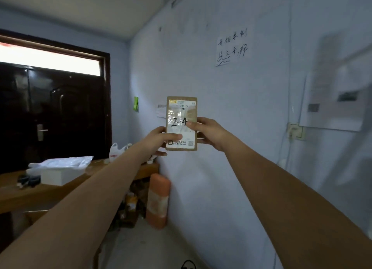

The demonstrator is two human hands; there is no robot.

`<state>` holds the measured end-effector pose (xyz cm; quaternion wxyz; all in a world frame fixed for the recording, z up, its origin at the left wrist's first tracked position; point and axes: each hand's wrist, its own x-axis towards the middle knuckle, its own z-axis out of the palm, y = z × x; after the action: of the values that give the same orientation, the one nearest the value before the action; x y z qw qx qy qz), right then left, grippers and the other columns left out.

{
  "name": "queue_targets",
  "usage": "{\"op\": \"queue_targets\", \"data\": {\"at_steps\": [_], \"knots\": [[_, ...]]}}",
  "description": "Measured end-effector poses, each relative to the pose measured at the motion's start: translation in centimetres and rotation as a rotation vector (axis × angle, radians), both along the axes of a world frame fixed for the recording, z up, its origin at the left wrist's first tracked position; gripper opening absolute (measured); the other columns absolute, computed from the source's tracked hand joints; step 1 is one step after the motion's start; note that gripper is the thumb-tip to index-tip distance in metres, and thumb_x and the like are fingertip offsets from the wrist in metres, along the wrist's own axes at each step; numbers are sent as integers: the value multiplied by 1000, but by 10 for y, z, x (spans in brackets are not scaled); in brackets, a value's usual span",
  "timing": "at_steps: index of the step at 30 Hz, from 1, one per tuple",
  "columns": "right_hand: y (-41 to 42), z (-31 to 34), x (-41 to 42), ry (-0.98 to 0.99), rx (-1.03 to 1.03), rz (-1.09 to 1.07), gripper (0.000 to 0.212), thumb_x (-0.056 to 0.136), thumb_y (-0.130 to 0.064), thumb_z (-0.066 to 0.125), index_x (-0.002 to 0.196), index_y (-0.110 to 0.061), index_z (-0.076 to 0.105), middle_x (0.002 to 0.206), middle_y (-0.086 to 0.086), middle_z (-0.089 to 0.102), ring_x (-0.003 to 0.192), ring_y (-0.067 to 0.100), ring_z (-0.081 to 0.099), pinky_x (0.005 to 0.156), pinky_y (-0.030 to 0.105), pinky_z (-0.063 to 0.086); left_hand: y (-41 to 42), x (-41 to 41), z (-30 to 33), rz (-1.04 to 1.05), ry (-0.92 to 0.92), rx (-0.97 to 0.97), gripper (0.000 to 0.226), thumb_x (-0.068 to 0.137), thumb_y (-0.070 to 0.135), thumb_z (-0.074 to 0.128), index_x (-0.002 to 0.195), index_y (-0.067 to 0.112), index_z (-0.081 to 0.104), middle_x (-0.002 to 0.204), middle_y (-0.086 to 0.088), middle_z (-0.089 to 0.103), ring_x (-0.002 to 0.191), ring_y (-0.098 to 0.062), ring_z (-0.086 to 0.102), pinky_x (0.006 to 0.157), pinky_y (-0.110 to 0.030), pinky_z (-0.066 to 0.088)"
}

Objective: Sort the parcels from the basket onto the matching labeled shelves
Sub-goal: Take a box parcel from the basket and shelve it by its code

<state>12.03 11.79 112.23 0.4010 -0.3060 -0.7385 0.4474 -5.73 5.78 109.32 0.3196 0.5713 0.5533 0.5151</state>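
- Head view: a small flat brown cardboard parcel (181, 123) is held upright at arm's length in front of a pale blue wall (231, 168), at about the centre of the frame.
- A white shipping label covers most of the parcel's front face; "2-4" is handwritten on it in black marker.
- Left hand (161, 138): grasps the parcel's lower left edge, thumb pressed across the front face and fingers curled behind.
- Right hand (209, 132): grasps the right edge at mid-height, thumb tip on the label just beside the "4", fingers behind.
- Parcel position relative to the hands: between them, top half standing clear above both thumbs, bottom edge just below the left thumb.
- Handling estimate: thin, stiff and probably light; the card edges give firm purchase. The glossy label film may be slippery, so grip by opposite edges, not the face.
- Neither basket nor labelled shelves are in view.
- Surroundings: a wooden table (50, 192) at left, a dark door (60, 112) behind it, an orange cylinder (158, 200) standing against the wall.
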Motion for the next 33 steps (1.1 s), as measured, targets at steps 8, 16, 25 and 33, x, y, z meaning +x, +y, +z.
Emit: {"op": "queue_targets", "data": {"at_steps": [8, 16, 25, 33], "knots": [[3, -12, 40, -20, -9, -56, 42, 88, -24, 64, 128, -12, 55, 114, 7, 68, 100, 22, 67, 85, 30, 55, 9, 30, -2, -48, 245, -58, 69, 63, 49, 73, 120, 17, 52, 108, -1, 68, 98, -20, 65, 97, -49, 46], [10, -13, 84, 17, -16, -80, 40, 90, -25, 63, 127, -14, 55, 114, 7, 68, 95, 17, 67, 79, 25, 55, 12, 78, 14, -82, 340, -74, 71, 60, 50, 68, 119, 17, 47, 101, 3, 66, 90, -14, 62, 93, -42, 45], [3, -18, 180, 18, -1, -255, 39, 89, -27, 63, 126, -15, 56, 109, 6, 68, 94, 18, 65, 93, 36, 52, 33, 172, 6, -224, 272, 13, 67, 55, 50, 64, 113, 19, 50, 95, 4, 63, 83, -13, 59, 71, -30, 43], [-39, -22, 282, 0, 44, -529, 38, 88, -30, 63, 124, -17, 58, 114, 12, 68, 99, 23, 65, 96, 41, 51, 32, 270, 6, -472, 294, 72, 87, 37, 65, 63, 113, 24, 52, 103, 4, 65, 90, -16, 62, 71, -28, 46]]}}
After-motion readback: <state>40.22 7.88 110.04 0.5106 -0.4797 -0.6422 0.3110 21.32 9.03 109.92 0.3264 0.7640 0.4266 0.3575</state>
